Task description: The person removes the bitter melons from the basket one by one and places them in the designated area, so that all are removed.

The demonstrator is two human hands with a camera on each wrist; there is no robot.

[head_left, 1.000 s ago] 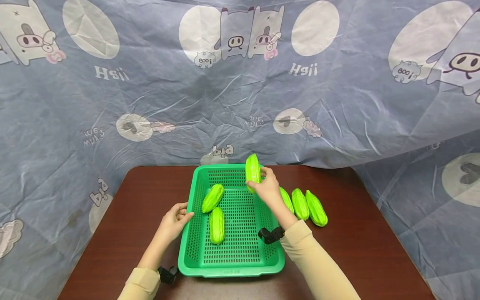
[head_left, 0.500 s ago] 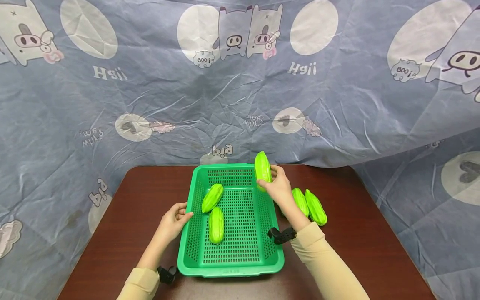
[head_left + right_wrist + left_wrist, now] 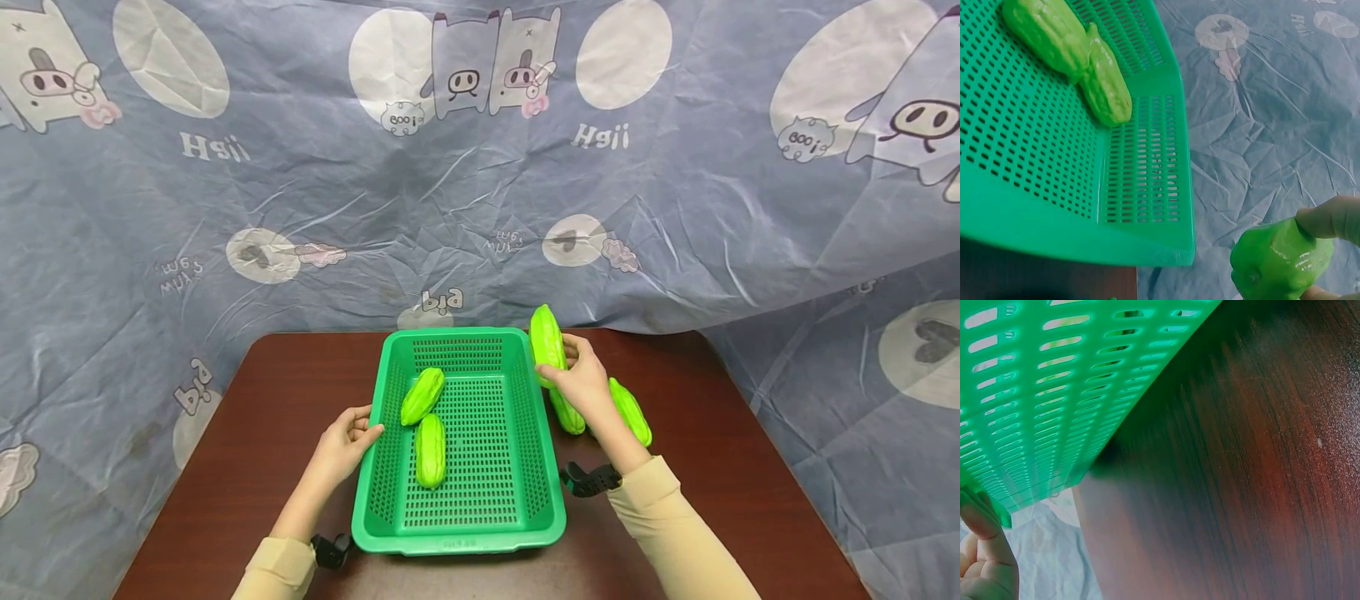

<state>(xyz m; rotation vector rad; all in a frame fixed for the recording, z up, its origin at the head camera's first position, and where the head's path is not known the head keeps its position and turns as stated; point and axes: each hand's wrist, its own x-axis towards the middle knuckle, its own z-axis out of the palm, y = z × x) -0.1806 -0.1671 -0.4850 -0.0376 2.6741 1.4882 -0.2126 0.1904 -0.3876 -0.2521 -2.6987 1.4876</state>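
In the head view my right hand (image 3: 585, 379) pinches a bright green, ridged bitter melon (image 3: 546, 337) between thumb and fingers, just beyond the basket's right rim. The right wrist view shows the rounded end of this held bitter melon (image 3: 1275, 262). My left hand (image 3: 347, 442) grips the left rim of a green perforated plastic basket (image 3: 457, 546), thumb over the edge. Two more bitter melons, one slanted (image 3: 423, 396) and one upright in view (image 3: 431, 451), lie in the basket's left half. On the table, a bitter melon (image 3: 567, 414) sits below the held one.
Another bitter melon (image 3: 632, 412) lies farther right, partly behind my right hand and wrist. The dark brown table (image 3: 712, 500) ends at a grey-blue cloth (image 3: 360, 208) printed with pigs, which hangs behind and at the sides.
My right hand has carried the held bitter melon rightward, from over the basket to past its right rim. The left hand keeps its grip on the basket, and the two bitter melons inside stay put.
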